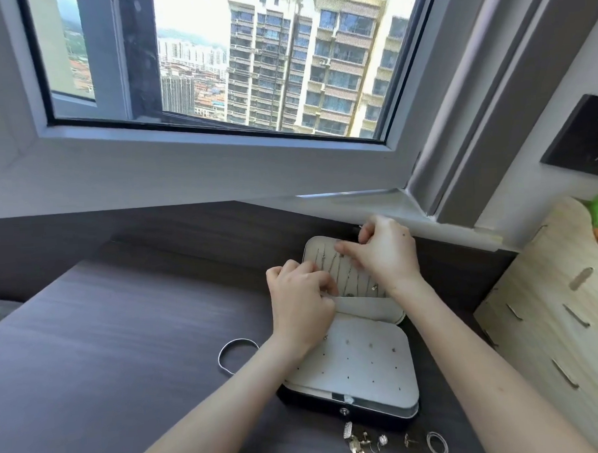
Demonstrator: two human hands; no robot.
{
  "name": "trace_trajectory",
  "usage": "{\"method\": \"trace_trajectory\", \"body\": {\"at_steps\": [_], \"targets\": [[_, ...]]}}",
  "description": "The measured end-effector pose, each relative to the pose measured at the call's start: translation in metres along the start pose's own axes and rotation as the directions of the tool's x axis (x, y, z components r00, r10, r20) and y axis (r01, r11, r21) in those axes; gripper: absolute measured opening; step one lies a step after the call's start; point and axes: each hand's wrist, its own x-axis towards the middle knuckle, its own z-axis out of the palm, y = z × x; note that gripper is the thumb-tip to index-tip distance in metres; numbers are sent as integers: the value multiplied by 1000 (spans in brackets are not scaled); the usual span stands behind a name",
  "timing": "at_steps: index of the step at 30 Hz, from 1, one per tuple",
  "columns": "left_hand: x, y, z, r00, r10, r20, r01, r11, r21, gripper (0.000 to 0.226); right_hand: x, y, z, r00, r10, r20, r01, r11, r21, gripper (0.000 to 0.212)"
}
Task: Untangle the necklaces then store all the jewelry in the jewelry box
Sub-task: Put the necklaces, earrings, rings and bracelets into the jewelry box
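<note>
Over one open jewelry box (365, 360), left hand (300, 294) and right hand (386, 253), fingers (346, 250) curled, hold unclear; one bangle (239, 340) beside.

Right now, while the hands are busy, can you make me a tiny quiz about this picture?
1. True or false: the jewelry box is closed.
2. Pick one. Where is the silver bangle?
A) inside the box
B) on the table, left of the box
C) on the windowsill
3. Fill the gap: the left hand and the right hand are both up at the box's raised lid, where thin ____ hang in a row.

Key: 1 false, it stands open. 2 B. 3 necklaces.
</note>
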Motion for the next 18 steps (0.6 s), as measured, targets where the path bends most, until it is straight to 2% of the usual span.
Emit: {"method": "trace_trajectory", "body": {"at_steps": [5, 12, 16, 18], "targets": [[-1, 0, -1, 1000, 14, 6, -14, 1000, 8, 27, -9, -8, -4, 994, -30, 105, 15, 990, 138, 30], [-1, -3, 2, 999, 41, -25, -41, 999, 18, 29, -22, -3, -15, 992, -117, 47, 116, 993, 20, 28], [-1, -5, 4, 999, 41, 22, -43, 995, 89, 28, -37, 0, -24, 985, -159, 59, 161, 987, -24, 29], [0, -4, 2, 995, 7, 96, -17, 995, 100, 33, -48, -1, -28, 981, -176, 83, 180, 983, -45, 28]]}}
